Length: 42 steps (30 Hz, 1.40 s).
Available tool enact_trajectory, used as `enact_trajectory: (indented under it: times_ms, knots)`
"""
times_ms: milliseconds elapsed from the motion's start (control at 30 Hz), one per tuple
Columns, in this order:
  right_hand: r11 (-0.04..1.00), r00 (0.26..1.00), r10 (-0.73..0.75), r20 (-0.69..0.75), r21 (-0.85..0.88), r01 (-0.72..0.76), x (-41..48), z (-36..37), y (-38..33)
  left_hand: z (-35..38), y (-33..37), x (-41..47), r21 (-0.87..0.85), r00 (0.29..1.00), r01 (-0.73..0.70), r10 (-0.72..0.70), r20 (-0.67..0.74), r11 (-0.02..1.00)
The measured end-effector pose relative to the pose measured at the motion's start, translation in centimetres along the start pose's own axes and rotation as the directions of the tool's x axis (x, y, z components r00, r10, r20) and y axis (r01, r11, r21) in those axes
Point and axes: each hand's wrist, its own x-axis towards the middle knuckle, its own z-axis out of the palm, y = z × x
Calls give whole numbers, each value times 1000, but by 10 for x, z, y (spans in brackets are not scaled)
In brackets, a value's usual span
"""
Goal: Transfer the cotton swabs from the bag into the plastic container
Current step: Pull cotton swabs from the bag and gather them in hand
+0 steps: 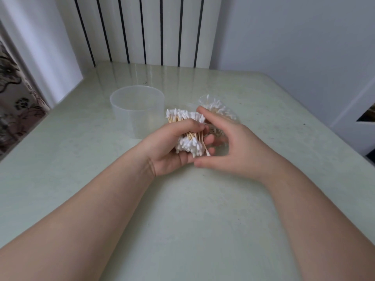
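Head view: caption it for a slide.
Left hand grips a cotton swab bundle between the plastic container and the bag.

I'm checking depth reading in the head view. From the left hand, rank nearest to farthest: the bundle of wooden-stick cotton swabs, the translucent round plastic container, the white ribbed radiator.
1. Bundle of wooden-stick cotton swabs: in the left hand's grip.
2. Translucent round plastic container: just beyond, leftward, on the pale green table.
3. White ribbed radiator: at the wall, past the table.

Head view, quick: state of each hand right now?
Left hand: closed on a bundle of cotton swabs.
Right hand: arched beside the bundle, index fingertip on it; grip cannot be told.
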Motion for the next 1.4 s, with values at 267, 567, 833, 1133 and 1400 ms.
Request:
enact_trajectory:
  times_ms: [267,567,833,1133,1400]
  knots:
    - [981,994,-50,-94,-189,32,3,3,0,-2,-2,3,-39,998,48,-47,28,998]
    - [969,984,-72,-161,-244,31,6,5,-1,1,-3,2,-10,996,76,-75,45,997]
    - [952,985,-111,-132,-300,67,9,9,2,3,-5,1,21,989,126,-127,80,992]
    - [969,995,-63,-81,-243,42,8,14,-3,5,-7,-1,-10,996,68,-67,58,998]
    - [967,988,-79,-133,-251,44,7,10,-2,2,-6,2,3,991,91,-91,100,996]
